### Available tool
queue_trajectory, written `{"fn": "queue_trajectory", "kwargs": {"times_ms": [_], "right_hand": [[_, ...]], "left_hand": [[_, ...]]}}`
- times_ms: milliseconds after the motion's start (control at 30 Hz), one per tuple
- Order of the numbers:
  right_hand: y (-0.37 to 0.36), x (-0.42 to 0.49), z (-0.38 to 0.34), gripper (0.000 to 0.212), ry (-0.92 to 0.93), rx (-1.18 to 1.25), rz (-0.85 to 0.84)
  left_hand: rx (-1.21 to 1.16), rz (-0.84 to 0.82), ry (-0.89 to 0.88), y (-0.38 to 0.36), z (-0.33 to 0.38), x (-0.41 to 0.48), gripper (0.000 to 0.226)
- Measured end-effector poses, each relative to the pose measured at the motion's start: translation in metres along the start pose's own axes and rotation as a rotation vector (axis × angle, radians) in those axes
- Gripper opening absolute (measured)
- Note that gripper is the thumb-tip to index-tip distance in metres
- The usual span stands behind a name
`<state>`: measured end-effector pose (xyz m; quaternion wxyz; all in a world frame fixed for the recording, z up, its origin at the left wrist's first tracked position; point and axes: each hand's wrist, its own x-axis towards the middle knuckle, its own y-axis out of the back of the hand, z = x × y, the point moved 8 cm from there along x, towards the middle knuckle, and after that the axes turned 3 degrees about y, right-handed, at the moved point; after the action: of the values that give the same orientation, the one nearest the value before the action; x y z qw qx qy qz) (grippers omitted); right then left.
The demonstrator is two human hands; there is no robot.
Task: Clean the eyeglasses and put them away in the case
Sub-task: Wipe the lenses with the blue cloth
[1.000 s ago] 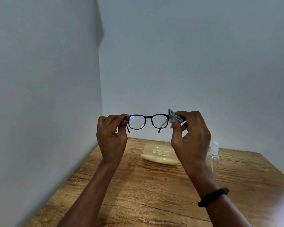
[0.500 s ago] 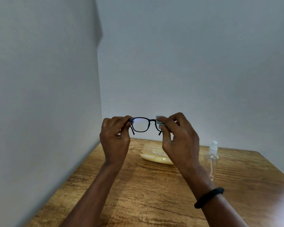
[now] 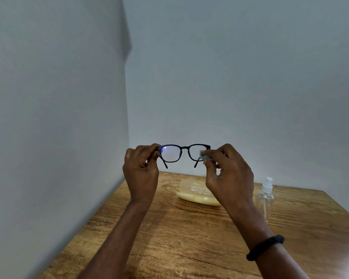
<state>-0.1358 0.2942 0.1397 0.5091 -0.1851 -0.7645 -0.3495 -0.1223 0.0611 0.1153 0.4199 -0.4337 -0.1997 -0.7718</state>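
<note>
Left fingers (image 3: 152,156): curled shut, pinching the eyeglasses (image 3: 184,153) at the frame's outer corner, by the hinge.
Right fingers (image 3: 212,155): closed on a small pale cloth (image 3: 202,155), pressing it against the lens on that side.
Left hand (image 3: 141,172): raised above the surface (image 3: 179,238), back of the hand toward the camera.
Right hand (image 3: 230,174): raised level with the left one, with a black band (image 3: 265,247) round the wrist nearer the camera.
Eyeglasses: dark frame, held in the air between the two sets of fingers, front upright, both temple arms unfolded and hanging down behind the lenses; a bright glint sits on the lens next to the left fingers.
Surface: wood grain, below the hands, running back to a pale wall (image 3: 240,77) that meets another in a corner beyond the left fingers.
Case (image 3: 193,195): pale yellow, lying flat on the surface below and beyond the fingers, partly hidden by the right hand; it carries printed lettering too small to read; whether it is open, or holds anything, cannot be told.
Spray bottle (image 3: 266,193): clear body with a white nozzle, standing upright on the surface to the right of the right fingers and lower; a thin tube shows inside; how much liquid it holds cannot be told.
</note>
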Motion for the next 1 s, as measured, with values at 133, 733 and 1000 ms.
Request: {"fn": "queue_trajectory", "kwargs": {"times_ms": [133,733,1000], "right_hand": [[0.006,0.001,0.002,0.019,-0.041,-0.049,0.059],[-0.005,-0.004,-0.021,0.016,0.178,0.123,-0.074],[0.008,0.001,0.002,0.021,0.009,0.032,0.074]], "left_hand": [[-0.032,-0.031,-0.002,-0.002,0.006,-0.002,0.020],[-0.065,-0.015,-0.016,0.002,0.013,0.000,0.014],[-0.091,-0.039,0.007,-0.003,0.011,-0.001,0.015]]}}
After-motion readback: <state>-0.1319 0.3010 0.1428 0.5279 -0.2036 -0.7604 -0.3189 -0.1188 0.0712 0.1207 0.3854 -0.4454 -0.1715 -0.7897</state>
